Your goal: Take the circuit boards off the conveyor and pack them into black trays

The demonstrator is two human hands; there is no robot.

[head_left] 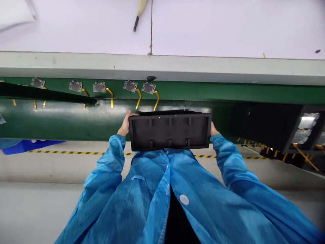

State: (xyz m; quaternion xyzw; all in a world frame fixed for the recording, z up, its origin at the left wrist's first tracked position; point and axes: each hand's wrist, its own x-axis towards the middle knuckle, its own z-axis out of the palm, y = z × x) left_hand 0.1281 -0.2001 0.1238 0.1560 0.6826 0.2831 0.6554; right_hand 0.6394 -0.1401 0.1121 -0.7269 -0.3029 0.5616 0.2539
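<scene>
A black tray point(170, 132) with a raised rim and short ribs along its long sides is held in front of my blue coat, at the near edge of the green belt. My left hand point(125, 123) grips its left end, with the fingers over the top edge. At the right end, my right hand point(214, 129) holds the tray too, though most of its fingers are hidden behind it. Beyond the tray, a small circuit board point(148, 88) with a yellow flex cable lies on the belt, and another circuit board point(130, 86) lies beside it.
Several more boards lie leftward along the green belt point(63, 118). A dark bar point(45, 93) crosses above them. On the right stand black trays point(269, 125) with boards in them. A white shelf point(228, 30) runs behind, with a screwdriver-like tool point(138, 17). A blue bin point(30, 146) sits lower left.
</scene>
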